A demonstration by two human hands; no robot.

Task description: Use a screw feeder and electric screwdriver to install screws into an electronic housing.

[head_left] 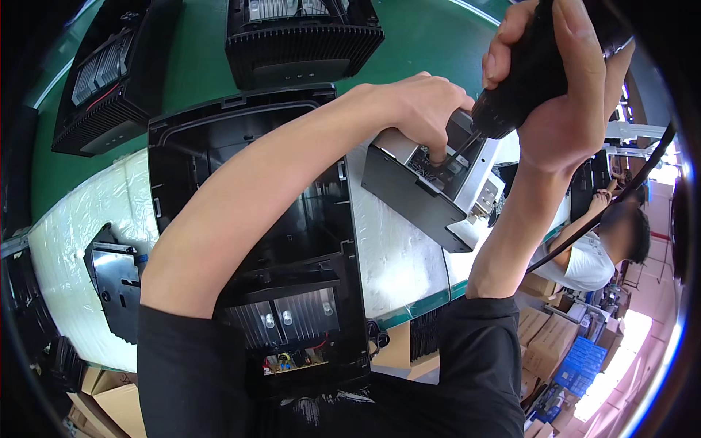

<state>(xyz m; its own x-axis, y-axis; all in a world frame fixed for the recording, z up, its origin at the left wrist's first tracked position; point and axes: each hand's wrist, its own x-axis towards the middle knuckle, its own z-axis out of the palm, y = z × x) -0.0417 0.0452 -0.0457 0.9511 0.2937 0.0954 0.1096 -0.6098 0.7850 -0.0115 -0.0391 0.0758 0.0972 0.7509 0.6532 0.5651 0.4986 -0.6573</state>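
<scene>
Aiming driver [522, 86] into metal box [410, 196].
Gripping with closed right hand [566, 120], seemingly for control; placing half-curled left hand [422, 111] partly inside, perhaps steadying; cannot tell any hold.

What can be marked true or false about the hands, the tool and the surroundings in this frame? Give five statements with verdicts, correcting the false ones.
1. The bare right hand holds a black, rounded power screwdriver. True.
2. The screwdriver's thin metal bit points into the open, grey metal box. True.
3. The bare left hand is raised well clear of the box. False: the left hand has its thumb inside the box's opening.
4. The large, black, rectangular housing lies to the right of the box. False: the housing lies to its left, partly behind the left forearm.
5. A co-worker in a white shirt appears toward the picture's right. True.
</scene>
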